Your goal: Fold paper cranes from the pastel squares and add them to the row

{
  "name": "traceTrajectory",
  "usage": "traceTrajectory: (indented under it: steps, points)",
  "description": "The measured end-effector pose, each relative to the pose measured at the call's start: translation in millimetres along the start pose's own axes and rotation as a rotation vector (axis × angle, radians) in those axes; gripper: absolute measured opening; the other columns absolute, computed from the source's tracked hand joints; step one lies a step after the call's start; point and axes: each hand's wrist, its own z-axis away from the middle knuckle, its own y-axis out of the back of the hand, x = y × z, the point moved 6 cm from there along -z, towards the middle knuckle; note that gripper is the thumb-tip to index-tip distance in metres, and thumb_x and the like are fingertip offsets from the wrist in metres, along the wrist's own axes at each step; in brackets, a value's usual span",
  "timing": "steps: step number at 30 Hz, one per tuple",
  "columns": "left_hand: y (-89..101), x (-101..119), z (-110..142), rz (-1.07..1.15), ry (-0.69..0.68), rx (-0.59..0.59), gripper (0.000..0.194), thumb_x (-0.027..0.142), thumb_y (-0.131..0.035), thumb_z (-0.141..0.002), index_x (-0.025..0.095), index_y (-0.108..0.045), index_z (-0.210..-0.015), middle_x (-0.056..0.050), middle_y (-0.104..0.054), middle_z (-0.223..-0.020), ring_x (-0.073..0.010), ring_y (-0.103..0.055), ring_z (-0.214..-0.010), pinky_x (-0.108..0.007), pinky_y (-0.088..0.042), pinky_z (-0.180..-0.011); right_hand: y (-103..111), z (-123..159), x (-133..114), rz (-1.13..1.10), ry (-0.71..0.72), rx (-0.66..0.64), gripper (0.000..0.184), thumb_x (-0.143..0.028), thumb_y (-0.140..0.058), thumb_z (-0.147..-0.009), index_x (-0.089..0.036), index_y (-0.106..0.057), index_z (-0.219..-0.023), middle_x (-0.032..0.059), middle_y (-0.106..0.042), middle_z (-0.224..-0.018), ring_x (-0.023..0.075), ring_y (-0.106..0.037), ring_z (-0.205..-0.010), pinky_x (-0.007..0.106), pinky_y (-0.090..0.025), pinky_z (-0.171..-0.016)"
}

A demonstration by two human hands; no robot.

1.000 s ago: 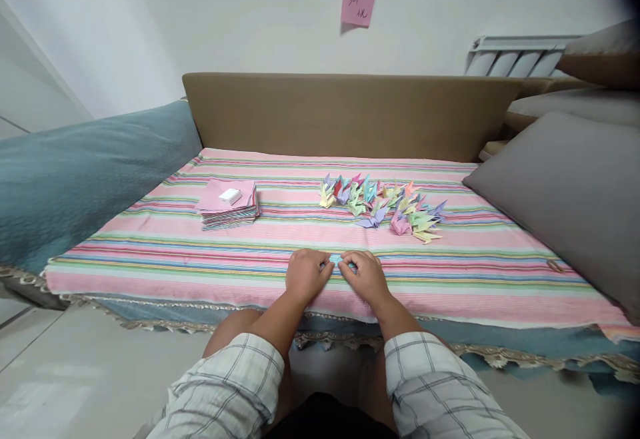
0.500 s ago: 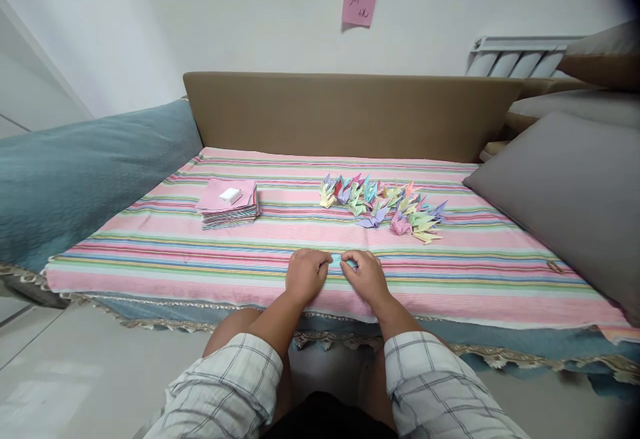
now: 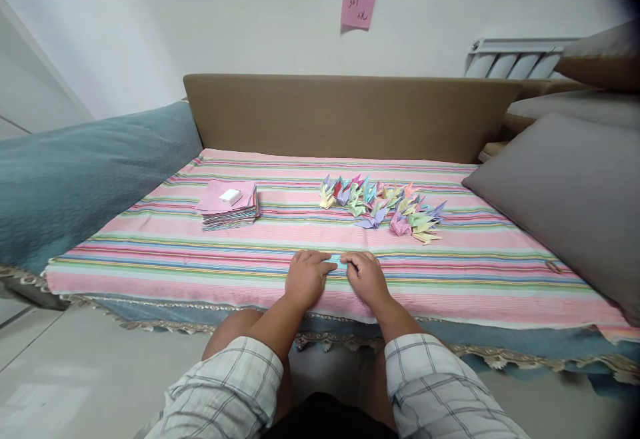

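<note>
Handling blue paper at the sofa's front edge

I find, on my remote feed, one small light-blue paper piece (image 3: 335, 261) lying between the two hands on the striped cloth (image 3: 210, 279), near the front of the sofa. I have the left hand (image 3: 306, 278) at the paper's left side; its thumb and forefinger tips stand apart, with blue showing between them. The right hand (image 3: 369, 278) is at the opposite side, fingers curled inward at the paper's edge. I cannot tell whether either hand is gripping the paper or only pressing it.

Beyond the right hand I record a cluster of folded paper cranes (image 3: 357, 200) in mixed colours. Left of the cranes, well apart, sits a stack of paper sheets (image 3: 230, 218), pink on top, bearing a small white block (image 3: 231, 196). A grey cushion (image 3: 565, 186) lies at the right. A handwritten pink note (image 3: 359, 2) is on the wall (image 3: 225, 19).
</note>
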Motion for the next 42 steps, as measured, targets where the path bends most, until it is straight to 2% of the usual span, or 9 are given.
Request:
traceTrajectory:
  steps: [6, 14, 16, 18, 21, 23, 26, 35, 42]
  points:
    - [0.1, 0, 0, 0.01, -0.007, 0.005, 0.032, 0.016, -0.058, -0.081, 0.037, -0.068, -0.102, 0.002, -0.067, -0.112, -0.0229, -0.054, -0.102, -0.043, -0.039, -0.09, 2, 6, -6, 0.102, 0.065, 0.016, 0.033, -0.008, -0.046, -0.073, -0.027, -0.069, -0.085, -0.0023, -0.065, -0.113, 0.0221, -0.049, -0.101, 0.039, -0.036, -0.091]
    - [-1.0, -2, 1, 0.025, -0.015, 0.018, 0.029, 0.016, -0.058, -0.081, 0.036, -0.069, -0.099, 0.001, -0.066, -0.113, -0.0225, -0.054, -0.103, -0.043, -0.04, -0.09, 18, 10, -1, 0.178, -0.008, 0.115, 0.027, -0.008, -0.048, -0.073, -0.025, -0.068, -0.068, 0.0014, -0.065, -0.109, 0.0243, -0.048, -0.102, 0.041, -0.037, -0.089]
    - [-1.6, -2, 1, 0.025, -0.013, 0.026, 0.029, 0.016, -0.058, -0.081, 0.036, -0.07, -0.099, 0.001, -0.066, -0.113, -0.0225, -0.054, -0.103, -0.043, -0.04, -0.091, 21, 11, -5, 0.169, 0.011, 0.138, 0.027, -0.008, -0.046, -0.074, -0.024, -0.068, -0.073, 0.0017, -0.066, -0.107, 0.0231, -0.05, -0.101, 0.04, -0.037, -0.089]
    - [-1.6, -2, 1, 0.022, -0.013, 0.028, 0.03, 0.016, -0.058, -0.081, 0.037, -0.069, -0.1, 0.001, -0.066, -0.113, -0.0226, -0.054, -0.103, -0.043, -0.04, -0.091, 19, 11, -14, 0.159, 0.088, 0.119, 0.029, -0.01, -0.045, -0.077, -0.024, -0.068, -0.086, 0.0012, -0.065, -0.11, 0.0217, -0.051, -0.104, 0.039, -0.035, -0.093]
    - [-0.7, -1, 1, 0.01, -0.026, 0.016, 0.032, 0.017, -0.058, -0.081, 0.038, -0.068, -0.102, 0.002, -0.066, -0.114, -0.0228, -0.054, -0.103, -0.043, -0.04, -0.09, 8, 14, -26, 0.191, 0.186, 0.037, 0.035, -0.015, -0.045, -0.082, -0.025, -0.063, -0.109, 0.0008, -0.061, -0.122, 0.0223, -0.047, -0.114, 0.043, -0.027, -0.102]
    - [0.0, 0, 1, 0.002, -0.031, 0.008, 0.033, 0.016, -0.057, -0.081, 0.038, -0.067, -0.104, 0.002, -0.066, -0.114, -0.0229, -0.054, -0.103, -0.043, -0.04, -0.09, 1, 15, -28, 0.221, 0.185, -0.001, 0.036, -0.017, -0.045, -0.084, -0.027, -0.061, -0.115, 0.0012, -0.06, -0.124, 0.0234, -0.046, -0.118, 0.047, -0.021, -0.105]
    - [0.5, -1, 1, 0.004, -0.022, 0.013, 0.031, 0.017, -0.056, -0.082, 0.037, -0.068, -0.102, 0.001, -0.066, -0.113, -0.0224, -0.054, -0.103, -0.043, -0.04, -0.091, -4, 16, -25, 0.241, 0.152, -0.014, 0.034, -0.018, -0.047, -0.084, -0.028, -0.062, -0.113, 0.0015, -0.062, -0.122, 0.0238, -0.048, -0.117, 0.051, -0.017, -0.106]
    - [2.6, -2, 0, 0.069, -0.005, 0.034, 0.023, 0.013, -0.053, -0.081, 0.026, -0.068, -0.092, -0.001, -0.068, -0.109, -0.0198, -0.056, -0.102, -0.04, -0.04, -0.093, -5, 14, -17, 0.194, 0.116, 0.002, 0.028, -0.023, -0.049, -0.085, -0.029, -0.065, -0.107, 0.0013, -0.064, -0.118, 0.023, -0.052, -0.113, 0.051, -0.017, -0.106]
    - [3.7, -1, 0, 0.063, -0.007, 0.031, 0.025, 0.011, -0.052, -0.077, 0.025, -0.068, -0.09, 0.001, -0.067, -0.111, -0.0226, -0.054, -0.104, -0.043, -0.038, -0.096, -2, 13, -14, 0.18, 0.086, 0.023, 0.022, -0.028, -0.051, -0.087, -0.03, -0.068, -0.101, -0.0003, -0.066, -0.115, 0.0227, -0.054, -0.11, 0.051, -0.019, -0.105]
